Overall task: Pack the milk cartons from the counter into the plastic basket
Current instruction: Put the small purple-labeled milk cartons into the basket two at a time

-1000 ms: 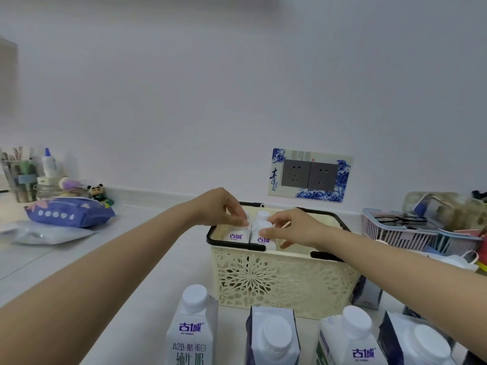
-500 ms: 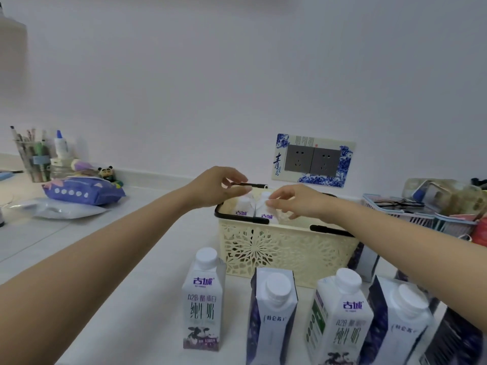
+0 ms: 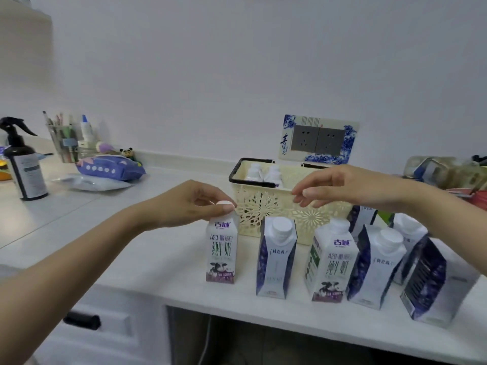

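Observation:
A cream plastic basket point(image 3: 263, 209) with black handles stands at the back of the white counter. Two white-capped milk cartons point(image 3: 263, 173) stand inside it at its left end. Several more cartons stand in a row along the counter's front. My left hand point(image 3: 184, 204) pinches the cap of the leftmost carton point(image 3: 222, 251), which stands upright on the counter. To its right are a purple-sided carton point(image 3: 276, 259), a white one point(image 3: 332, 262) and others point(image 3: 374, 264). My right hand point(image 3: 342, 186) hovers in front of the basket above the row, fingers apart and holding nothing.
A black spray bottle point(image 3: 25, 167), a pen holder point(image 3: 63, 143) and a purple wipes pack point(image 3: 110, 168) sit at the back left. Cluttered trays point(image 3: 448, 172) lie to the basket's right. A wall socket plate point(image 3: 319, 139) is behind the basket. A drawer handle point(image 3: 81, 321) is below the counter's edge.
Both hands left the two cartons in the basket and drew back toward me. My left hand dropped onto the leftmost carton's cap. The view tilted down.

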